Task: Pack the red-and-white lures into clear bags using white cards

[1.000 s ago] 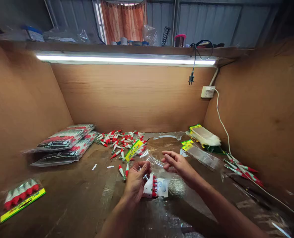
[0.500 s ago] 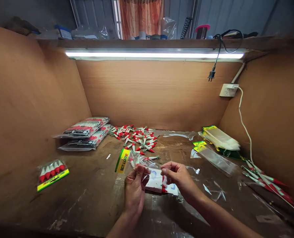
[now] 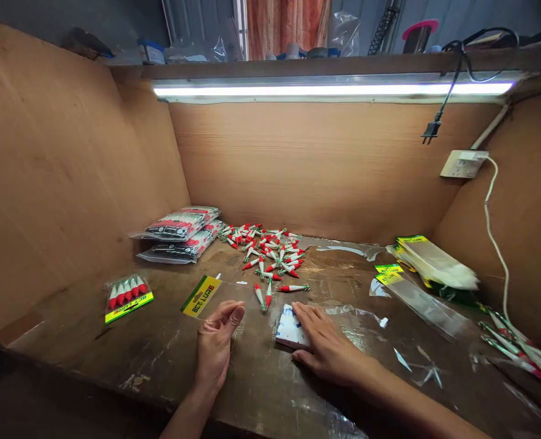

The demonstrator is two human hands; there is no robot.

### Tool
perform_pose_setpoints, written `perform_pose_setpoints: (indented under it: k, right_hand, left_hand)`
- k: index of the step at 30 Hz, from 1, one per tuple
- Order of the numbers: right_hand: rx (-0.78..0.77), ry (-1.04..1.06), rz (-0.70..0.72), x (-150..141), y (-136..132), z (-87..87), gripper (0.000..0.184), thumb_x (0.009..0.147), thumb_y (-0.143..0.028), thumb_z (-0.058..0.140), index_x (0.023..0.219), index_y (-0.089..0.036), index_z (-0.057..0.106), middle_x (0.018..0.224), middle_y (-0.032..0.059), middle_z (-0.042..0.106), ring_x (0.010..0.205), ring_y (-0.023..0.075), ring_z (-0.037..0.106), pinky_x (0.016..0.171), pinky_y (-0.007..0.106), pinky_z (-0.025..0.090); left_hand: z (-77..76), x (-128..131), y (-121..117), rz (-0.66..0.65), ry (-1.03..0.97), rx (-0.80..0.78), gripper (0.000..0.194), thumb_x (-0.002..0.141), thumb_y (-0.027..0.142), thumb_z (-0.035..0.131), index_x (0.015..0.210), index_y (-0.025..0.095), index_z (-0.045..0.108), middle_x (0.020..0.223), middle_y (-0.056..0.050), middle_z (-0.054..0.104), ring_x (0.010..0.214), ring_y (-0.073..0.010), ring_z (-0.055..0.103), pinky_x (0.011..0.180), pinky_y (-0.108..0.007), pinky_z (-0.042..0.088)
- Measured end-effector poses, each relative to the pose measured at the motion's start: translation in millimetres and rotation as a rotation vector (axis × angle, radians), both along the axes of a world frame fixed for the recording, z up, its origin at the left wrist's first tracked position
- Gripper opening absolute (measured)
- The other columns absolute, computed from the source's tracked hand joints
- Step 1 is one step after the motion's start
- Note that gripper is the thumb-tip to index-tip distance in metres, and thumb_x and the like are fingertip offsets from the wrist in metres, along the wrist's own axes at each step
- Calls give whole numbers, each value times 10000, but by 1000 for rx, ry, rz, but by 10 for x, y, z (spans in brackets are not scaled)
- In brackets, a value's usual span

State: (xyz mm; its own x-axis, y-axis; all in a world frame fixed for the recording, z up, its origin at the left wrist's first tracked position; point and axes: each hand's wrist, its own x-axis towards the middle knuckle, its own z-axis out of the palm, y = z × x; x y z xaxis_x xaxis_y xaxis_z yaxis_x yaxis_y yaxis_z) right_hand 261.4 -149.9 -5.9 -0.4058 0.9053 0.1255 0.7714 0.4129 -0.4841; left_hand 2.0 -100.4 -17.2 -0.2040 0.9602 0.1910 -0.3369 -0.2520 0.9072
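Note:
My left hand (image 3: 218, 341) is closed in a pinch on the edge of a clear plastic bag. The bag's yellow header card (image 3: 201, 297), printed BCT LURE, sticks out beyond the fingers to the left. My right hand (image 3: 328, 344) lies over a white block (image 3: 290, 326) with blue marks, fingers across its top and thumb at its near edge. The hand hides much of the block. Just beyond the hands lie loose red-and-white fishing lures (image 3: 268, 294), with a larger heap of lures (image 3: 270, 247) behind them.
A filled lure pack (image 3: 128, 297) lies at left, near stacked bagged packs (image 3: 183, 235). On the right are header bags (image 3: 437, 262), a single clear bag (image 3: 421, 302) and larger lures (image 3: 519, 347) beside a white cord (image 3: 492, 225). Plastic scraps (image 3: 428, 366) litter the table.
My right hand has let go of the clear bag and moved down onto the white block. My left hand has carried the bag left, away from the block. The view has swung left.

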Motion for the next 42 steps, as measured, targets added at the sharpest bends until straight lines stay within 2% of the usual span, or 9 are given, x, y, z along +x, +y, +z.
perform_pose_setpoints:
  k: [7, 11, 15, 18, 25, 29, 33, 37, 42]
  right_hand:
    - [-90, -101, 259, 357, -53, 255, 984, 562, 0, 519, 1490, -292, 374, 1540, 29, 401, 1450, 290, 236, 1184, 502, 181]
    - [-106, -41, 212, 576, -233, 302, 721, 691, -6, 489, 1333, -325, 559, 1577, -3, 333, 1467, 266, 218, 1166, 518, 228]
    - [-28, 42, 10, 583, -409, 244, 265, 925, -203, 453, 1020, -260, 693, 1500, 48, 434, 1403, 267, 338, 1124, 493, 321]
    - [35, -5, -227, 540, -520, 121, 254, 918, -451, 540, 967, -234, 664, 1434, 103, 482, 1334, 309, 418, 1080, 490, 377]
    - [112, -195, -490, 669, -698, -268, 641, 869, -422, 566, 1452, -213, 403, 1480, 155, 432, 1303, 356, 459, 1063, 526, 396]
    - [74, -202, -463, 834, -782, -271, 685, 865, -297, 512, 1516, -230, 310, 1502, 127, 420, 1339, 325, 438, 1103, 504, 371]
    - [36, -130, -450, 920, -902, -238, 699, 829, -236, 508, 1505, -231, 329, 1513, 103, 410, 1390, 283, 387, 1146, 460, 340]
    - [-3, -72, -439, 1002, -1103, -275, 734, 803, -217, 519, 1511, -233, 325, 1550, 88, 364, 1429, 289, 335, 1169, 472, 309]
    - [-97, -27, -388, 1149, -1372, -183, 826, 775, -232, 563, 1542, -308, 268, 1570, 41, 346, 1413, 327, 371, 1141, 480, 364]
  left_hand:
    - [-20, -151, 135, -551, 682, 271, 155, 673, 409, 832, 695, 257, 812, 1116, -116, 651, 1007, -275, 621, 819, -339, 531]
    - [158, -407, 400, -676, 985, 373, 167, 849, 306, 655, 916, 302, 808, 1292, -95, 621, 1096, -262, 607, 944, -382, 486]
    - [338, -678, 464, -420, 1047, 264, 317, 907, 293, 534, 1160, 276, 725, 1040, -73, 719, 897, -208, 672, 824, -309, 531]
    - [276, -622, 109, -89, 1091, 209, 256, 810, 383, 696, 1023, 262, 771, 991, -71, 743, 857, -237, 692, 783, -289, 543]
    - [152, -220, -543, -552, 1431, 569, 495, 886, 182, 611, 1326, 407, 577, 1471, -15, 508, 1364, -258, 458, 1129, -439, 369]
    - [221, -54, -528, -494, 1388, 567, 429, 895, 229, 613, 1302, 363, 608, 1364, -55, 606, 1254, -262, 567, 1066, -419, 452]
    - [-2, 234, -806, -505, 1391, 775, 709, 698, 505, 803, 1326, 261, 583, 1316, -129, 635, 1182, -335, 614, 985, -435, 516]
    - [-248, 360, -1034, -400, 1325, 872, 142, 841, 232, 705, 982, 242, 693, 896, -28, 753, 950, -219, 712, 914, -306, 543]
    - [-242, 517, -1006, -243, 1049, 617, 201, 853, 69, 609, 966, 226, 665, 880, -54, 721, 861, -194, 700, 769, -261, 560]
